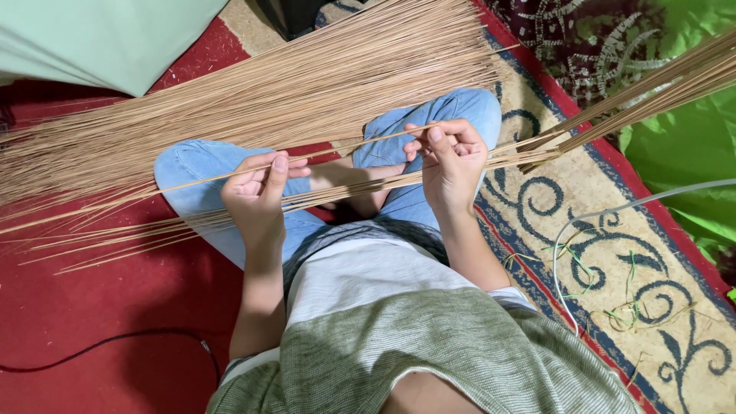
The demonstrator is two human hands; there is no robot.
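I sit cross-legged in blue jeans on a patterned carpet. My left hand [259,190] pinches one long thin brown stick [349,148] between thumb and fingers. My right hand [451,157] holds the same stick further along, fingers closed around it. Under both hands a small bundle of sticks [360,192] lies across my lap, running left to right. A large fan-shaped pile of the same sticks [253,100] spreads over the floor beyond my knees.
Another sheaf of sticks [652,92] reaches off to the upper right. A white cable [583,222] and green leaf scraps [629,307] lie on the carpet at right. A black cord [107,345] crosses the red carpet at left. Green fabric [690,146] sits far right.
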